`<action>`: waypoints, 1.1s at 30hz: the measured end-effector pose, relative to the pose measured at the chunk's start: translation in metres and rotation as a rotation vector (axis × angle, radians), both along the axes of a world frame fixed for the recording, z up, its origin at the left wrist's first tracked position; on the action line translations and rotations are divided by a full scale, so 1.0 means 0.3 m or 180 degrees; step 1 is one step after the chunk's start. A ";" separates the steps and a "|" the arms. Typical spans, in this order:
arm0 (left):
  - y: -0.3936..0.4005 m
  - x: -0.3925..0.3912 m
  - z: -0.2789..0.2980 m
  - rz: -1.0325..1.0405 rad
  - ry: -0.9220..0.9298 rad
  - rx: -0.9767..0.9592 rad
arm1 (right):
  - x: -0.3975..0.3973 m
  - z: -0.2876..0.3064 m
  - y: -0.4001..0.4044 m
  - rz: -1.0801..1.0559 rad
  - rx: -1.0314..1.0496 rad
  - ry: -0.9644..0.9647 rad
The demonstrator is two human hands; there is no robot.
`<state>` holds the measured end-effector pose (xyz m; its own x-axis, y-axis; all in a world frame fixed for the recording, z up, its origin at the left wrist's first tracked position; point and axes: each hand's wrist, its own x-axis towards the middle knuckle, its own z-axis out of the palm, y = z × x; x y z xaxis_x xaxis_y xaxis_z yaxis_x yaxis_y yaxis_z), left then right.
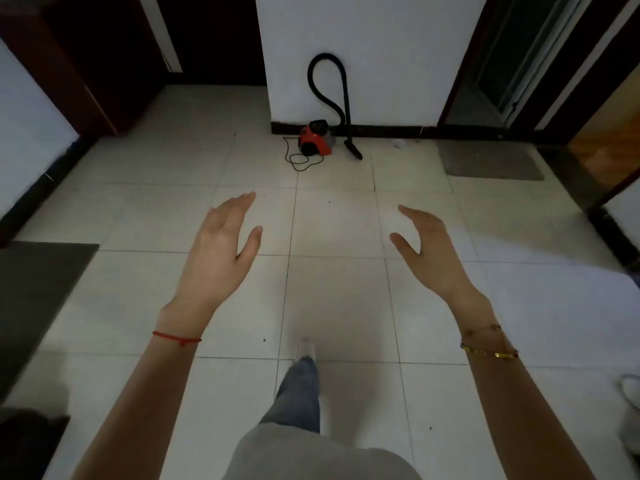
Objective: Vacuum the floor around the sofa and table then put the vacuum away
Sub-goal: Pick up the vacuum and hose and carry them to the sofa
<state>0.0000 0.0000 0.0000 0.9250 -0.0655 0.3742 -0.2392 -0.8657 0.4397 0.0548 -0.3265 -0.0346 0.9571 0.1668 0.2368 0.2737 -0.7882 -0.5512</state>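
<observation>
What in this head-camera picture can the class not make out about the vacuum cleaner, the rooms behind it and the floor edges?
- Head view: the vacuum cleaner is too small to show its switch or plug; its cord end is unclear.
- Doorways either side of the white wall are too dark to see into.
- The dark mat is cut by the left edge.
- The white object is cut by the right edge.
- No sofa or table is in frame.
</observation>
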 end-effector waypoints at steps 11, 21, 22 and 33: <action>0.083 0.706 0.002 0.0143 0.0111 -0.0001 | 0.682 0.017 0.123 -0.0046 -0.0095 0.0084; 0.132 1.334 0.021 -0.0107 0.0164 0.0134 | 1.249 0.040 0.152 -0.0254 -0.0051 0.0237; 0.132 1.395 0.016 -0.0142 0.0135 0.0157 | 1.307 0.032 0.150 -0.0265 -0.0063 0.0261; 0.074 2.173 -0.057 -0.0093 0.0294 0.0163 | 2.096 -0.054 0.138 -0.0218 -0.0067 0.0271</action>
<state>0.6518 0.0222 -0.0171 0.9529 -0.1099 0.2828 -0.2252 -0.8809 0.4163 0.6837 -0.2852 -0.0507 0.9830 0.1044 0.1511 0.1716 -0.8152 -0.5532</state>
